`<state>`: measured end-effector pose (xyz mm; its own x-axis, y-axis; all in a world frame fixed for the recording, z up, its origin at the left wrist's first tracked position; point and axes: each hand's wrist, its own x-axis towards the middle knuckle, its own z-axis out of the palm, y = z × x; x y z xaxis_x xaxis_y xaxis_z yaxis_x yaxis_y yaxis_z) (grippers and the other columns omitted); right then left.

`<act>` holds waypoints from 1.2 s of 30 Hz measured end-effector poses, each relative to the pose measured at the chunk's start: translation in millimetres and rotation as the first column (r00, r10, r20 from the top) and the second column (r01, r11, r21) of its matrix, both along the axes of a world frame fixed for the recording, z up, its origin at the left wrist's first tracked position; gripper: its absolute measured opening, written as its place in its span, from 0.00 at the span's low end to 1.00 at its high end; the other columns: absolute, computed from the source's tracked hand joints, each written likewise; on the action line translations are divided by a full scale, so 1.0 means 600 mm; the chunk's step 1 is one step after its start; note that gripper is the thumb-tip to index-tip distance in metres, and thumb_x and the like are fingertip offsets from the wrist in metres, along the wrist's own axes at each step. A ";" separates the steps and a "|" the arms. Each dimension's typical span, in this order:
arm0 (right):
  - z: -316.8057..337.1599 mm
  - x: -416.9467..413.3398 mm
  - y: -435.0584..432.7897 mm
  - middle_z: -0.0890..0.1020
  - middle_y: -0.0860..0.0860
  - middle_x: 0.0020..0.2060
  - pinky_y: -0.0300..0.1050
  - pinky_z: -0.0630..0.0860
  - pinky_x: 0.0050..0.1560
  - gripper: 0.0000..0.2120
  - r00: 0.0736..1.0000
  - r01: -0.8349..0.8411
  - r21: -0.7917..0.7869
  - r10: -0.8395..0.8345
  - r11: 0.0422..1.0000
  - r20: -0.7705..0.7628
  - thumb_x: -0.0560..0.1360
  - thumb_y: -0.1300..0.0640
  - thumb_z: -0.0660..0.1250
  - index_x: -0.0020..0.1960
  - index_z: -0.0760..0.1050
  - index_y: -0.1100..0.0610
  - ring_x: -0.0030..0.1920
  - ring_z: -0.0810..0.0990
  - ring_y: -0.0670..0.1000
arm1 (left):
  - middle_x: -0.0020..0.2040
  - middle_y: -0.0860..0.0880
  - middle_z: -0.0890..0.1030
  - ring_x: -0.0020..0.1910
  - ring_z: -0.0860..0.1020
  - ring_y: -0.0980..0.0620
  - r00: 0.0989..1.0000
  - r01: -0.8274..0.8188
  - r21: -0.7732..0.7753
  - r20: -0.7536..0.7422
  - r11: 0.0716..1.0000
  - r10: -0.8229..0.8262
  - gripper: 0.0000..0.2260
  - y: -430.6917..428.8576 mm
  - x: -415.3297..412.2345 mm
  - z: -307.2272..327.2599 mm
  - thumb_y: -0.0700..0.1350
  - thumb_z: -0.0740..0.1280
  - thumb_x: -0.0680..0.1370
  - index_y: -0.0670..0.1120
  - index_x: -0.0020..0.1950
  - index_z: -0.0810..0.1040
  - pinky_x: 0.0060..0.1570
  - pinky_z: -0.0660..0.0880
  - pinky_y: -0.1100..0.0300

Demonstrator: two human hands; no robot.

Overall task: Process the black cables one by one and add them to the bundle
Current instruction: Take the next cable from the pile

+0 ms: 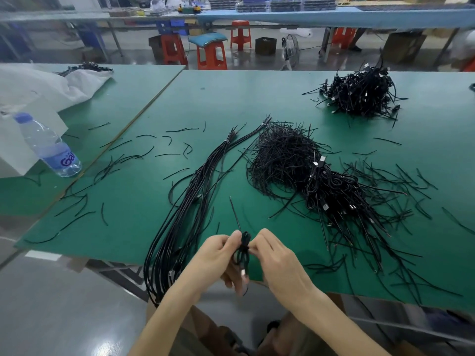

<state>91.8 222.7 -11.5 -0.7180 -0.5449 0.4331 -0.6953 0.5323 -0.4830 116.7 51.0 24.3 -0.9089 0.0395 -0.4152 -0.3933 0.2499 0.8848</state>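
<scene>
Black cable [244, 250], coiled, is pinched by left hand [218, 253] and right hand [279, 263] at the near edge of the worktop [133, 201]. The bundle [195, 191] lies just left.

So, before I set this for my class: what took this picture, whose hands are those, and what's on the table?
No machine here: a person works with bare hands, and the one picture comes from a camera worn on the head, looking down. The left hand and right hand together pinch a small coiled black cable near the front edge of the green table. Left of them lies a long tied bundle; in the middle a heap of short black pieces, with a pile of coiled cables beside it. A bottle is at far left.
</scene>
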 end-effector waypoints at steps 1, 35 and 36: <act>0.004 0.000 0.000 0.71 0.49 0.40 0.30 0.66 0.41 0.09 0.995 0.045 -0.098 -0.035 0.994 0.095 0.75 0.75 0.67 0.44 0.73 0.63 0.37 0.65 0.41 | 0.35 0.41 0.84 0.29 0.82 0.44 0.998 -0.015 -0.018 -0.064 1.000 0.014 0.20 -0.006 -0.001 0.000 0.54 0.55 0.86 0.39 0.59 0.77 0.32 0.79 0.49; -0.027 -0.008 -0.016 0.68 0.39 0.42 0.32 0.78 0.52 0.22 0.975 0.161 -0.244 -0.116 0.957 0.188 0.70 0.82 0.60 0.45 0.69 0.55 0.46 0.75 0.30 | 0.29 0.50 0.82 0.26 0.78 0.52 0.962 -0.145 -0.227 -0.259 0.963 0.084 0.09 0.010 -0.025 0.017 0.46 0.64 0.84 0.51 0.64 0.73 0.34 0.79 0.56; -0.029 -0.009 -0.014 0.68 0.40 0.43 0.34 0.79 0.52 0.22 0.979 0.144 -0.240 -0.104 0.960 0.174 0.70 0.82 0.59 0.46 0.69 0.55 0.47 0.75 0.31 | 0.28 0.49 0.80 0.25 0.77 0.52 0.958 -0.108 -0.182 -0.283 0.977 0.053 0.09 0.005 -0.023 0.020 0.43 0.63 0.84 0.50 0.64 0.75 0.32 0.78 0.57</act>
